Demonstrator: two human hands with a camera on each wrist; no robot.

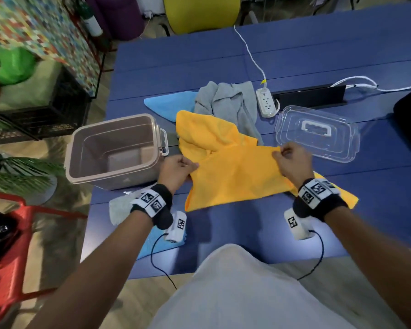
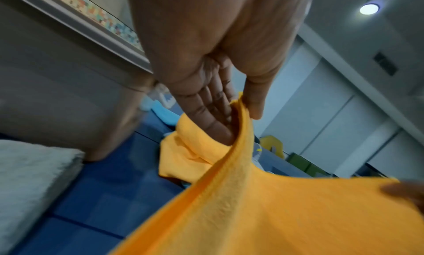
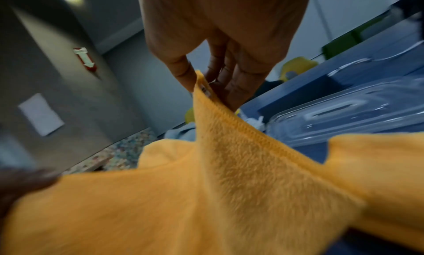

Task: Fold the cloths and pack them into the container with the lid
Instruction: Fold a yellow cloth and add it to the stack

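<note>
A yellow cloth (image 1: 233, 172) is stretched above the blue table (image 1: 318, 55) between both hands. My left hand (image 1: 178, 167) pinches its left corner beside the container; the left wrist view shows thumb and fingers (image 2: 218, 124) clamped on the yellow cloth (image 2: 263, 213) edge. My right hand (image 1: 291, 160) pinches the right corner, and the yellow cloth (image 3: 229, 186) rises to its fingertips (image 3: 183, 73) in the right wrist view. More yellow cloth (image 1: 207, 131) lies crumpled behind. The beige container (image 1: 115, 150) stands empty at the left. Its clear lid (image 1: 318, 132) lies at the right.
A grey cloth (image 1: 228, 100) and a light blue cloth (image 1: 169, 103) lie at the back. A grey-white cloth (image 1: 121, 208) and another blue one (image 1: 152, 241) sit near the front left edge. A white power strip (image 1: 266, 102) with its cable lies behind the lid. A red chair (image 1: 10, 245) stands at the left.
</note>
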